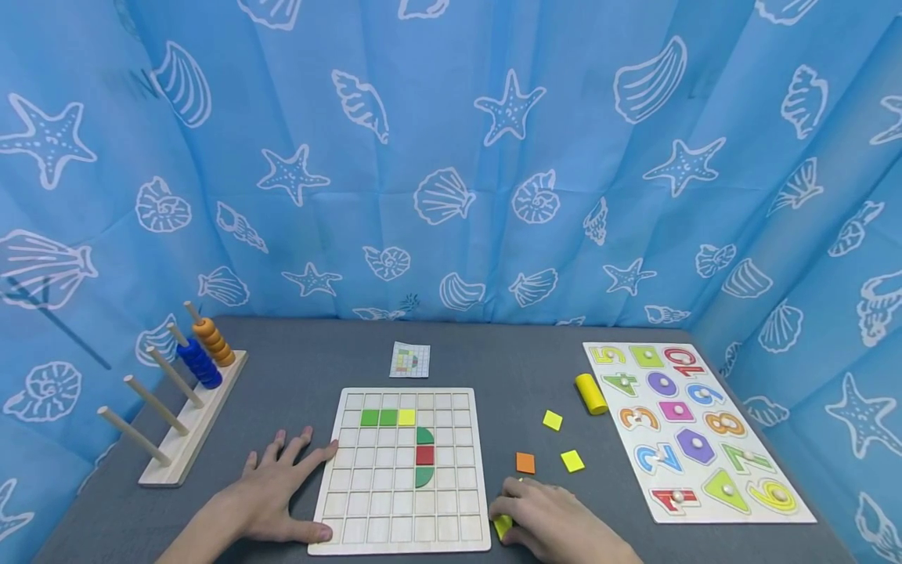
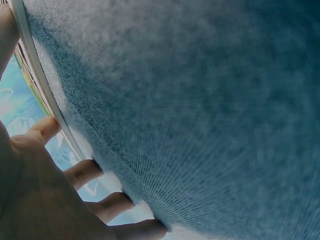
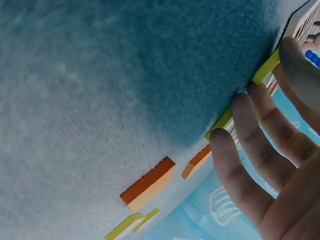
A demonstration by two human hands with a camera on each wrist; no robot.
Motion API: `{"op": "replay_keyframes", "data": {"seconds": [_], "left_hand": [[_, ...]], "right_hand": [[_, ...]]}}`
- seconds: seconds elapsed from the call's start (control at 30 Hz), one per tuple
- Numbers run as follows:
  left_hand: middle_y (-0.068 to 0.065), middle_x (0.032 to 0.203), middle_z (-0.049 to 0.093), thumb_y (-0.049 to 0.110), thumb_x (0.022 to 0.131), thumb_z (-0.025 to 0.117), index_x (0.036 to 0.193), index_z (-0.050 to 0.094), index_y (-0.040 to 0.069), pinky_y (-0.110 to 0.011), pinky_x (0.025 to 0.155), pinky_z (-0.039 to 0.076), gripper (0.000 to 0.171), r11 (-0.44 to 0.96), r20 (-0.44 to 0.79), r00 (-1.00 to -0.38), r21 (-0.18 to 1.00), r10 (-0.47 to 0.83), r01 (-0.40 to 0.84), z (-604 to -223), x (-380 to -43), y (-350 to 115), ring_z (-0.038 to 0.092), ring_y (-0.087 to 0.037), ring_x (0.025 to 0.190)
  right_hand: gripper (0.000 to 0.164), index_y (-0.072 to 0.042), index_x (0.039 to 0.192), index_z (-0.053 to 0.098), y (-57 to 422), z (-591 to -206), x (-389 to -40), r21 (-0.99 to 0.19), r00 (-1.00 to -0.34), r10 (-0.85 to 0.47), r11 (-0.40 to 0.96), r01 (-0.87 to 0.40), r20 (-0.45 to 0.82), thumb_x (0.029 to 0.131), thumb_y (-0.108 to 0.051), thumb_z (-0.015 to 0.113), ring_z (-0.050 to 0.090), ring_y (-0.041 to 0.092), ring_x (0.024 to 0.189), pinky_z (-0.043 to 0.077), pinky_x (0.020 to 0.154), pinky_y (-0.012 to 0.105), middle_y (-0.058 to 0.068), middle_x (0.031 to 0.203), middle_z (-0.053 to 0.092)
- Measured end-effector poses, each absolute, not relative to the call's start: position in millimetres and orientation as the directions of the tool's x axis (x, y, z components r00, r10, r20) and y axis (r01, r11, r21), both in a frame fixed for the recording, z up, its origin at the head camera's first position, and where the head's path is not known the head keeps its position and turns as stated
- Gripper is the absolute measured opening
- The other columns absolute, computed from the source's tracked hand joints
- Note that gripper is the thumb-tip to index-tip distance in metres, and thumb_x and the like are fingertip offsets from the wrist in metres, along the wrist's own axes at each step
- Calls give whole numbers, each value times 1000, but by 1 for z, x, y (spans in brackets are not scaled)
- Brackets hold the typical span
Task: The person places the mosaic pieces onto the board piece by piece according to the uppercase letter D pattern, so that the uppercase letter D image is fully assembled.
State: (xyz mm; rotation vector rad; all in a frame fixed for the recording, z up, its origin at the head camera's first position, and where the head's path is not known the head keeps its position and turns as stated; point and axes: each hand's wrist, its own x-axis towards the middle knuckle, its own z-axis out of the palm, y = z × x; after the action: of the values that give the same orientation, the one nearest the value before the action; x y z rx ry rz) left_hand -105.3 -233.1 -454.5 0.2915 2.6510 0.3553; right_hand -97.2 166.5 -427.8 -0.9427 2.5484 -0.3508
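A white grid board [image 1: 380,505] lies before me, bearing two green square tiles [image 1: 378,417], a yellow one [image 1: 406,417], a red square [image 1: 425,455] and two green rounded tiles [image 1: 423,477]. My left hand [image 1: 278,489] is spread flat, its thumb and index finger touching the board's left edge. Just off the lower right edge, my right hand [image 1: 557,517] pinches a yellow square tile [image 3: 266,67] between thumb and finger. Another yellow tile [image 3: 221,122] lies by its other fingertips. Orange tiles [image 3: 150,184] lie close by in the right wrist view.
Two loose yellow tiles [image 1: 572,460] and a yellow cylinder [image 1: 590,394] lie to the right, beside a number-and-shape puzzle board [image 1: 662,505]. At left stands a peg rack [image 1: 186,446] with blue and orange rings. Behind the grid board lies a small pattern card [image 1: 423,350].
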Motion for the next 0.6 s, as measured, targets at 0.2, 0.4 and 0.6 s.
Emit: {"op": "replay_keyframes", "data": {"seconds": [0.2, 0.4, 0.6], "left_hand": [[-31, 164, 27, 84, 67, 73, 160, 34, 26, -93, 96, 19, 116, 940, -401, -876, 309, 269, 148, -454, -104, -234, 17, -76, 140], [-31, 164, 28, 81, 66, 76, 159, 35, 27, -93, 97, 19, 115, 943, -411, -876, 305, 254, 130, -454, -106, -234, 17, -76, 140], [-30, 164, 27, 80, 67, 77, 160, 35, 29, -92, 97, 19, 114, 939, -408, -876, 317, 259, 131, -455, -107, -235, 17, -75, 141]], "right_hand": [[20, -23, 109, 76, 167, -426, -97, -372, -686, -677, 729, -575, -267, 89, -24, 79, 45, -5, 69, 42, 62, 16, -18, 84, 56], [21, -23, 109, 76, 164, -423, -100, -359, -695, -683, 721, -593, -223, 89, -24, 79, 46, -5, 71, 43, 62, 18, -17, 86, 58], [22, -23, 110, 76, 154, -417, -102, -354, -708, -692, 703, -617, -142, 88, -26, 80, 48, -6, 74, 43, 60, 17, -15, 92, 64]]}}
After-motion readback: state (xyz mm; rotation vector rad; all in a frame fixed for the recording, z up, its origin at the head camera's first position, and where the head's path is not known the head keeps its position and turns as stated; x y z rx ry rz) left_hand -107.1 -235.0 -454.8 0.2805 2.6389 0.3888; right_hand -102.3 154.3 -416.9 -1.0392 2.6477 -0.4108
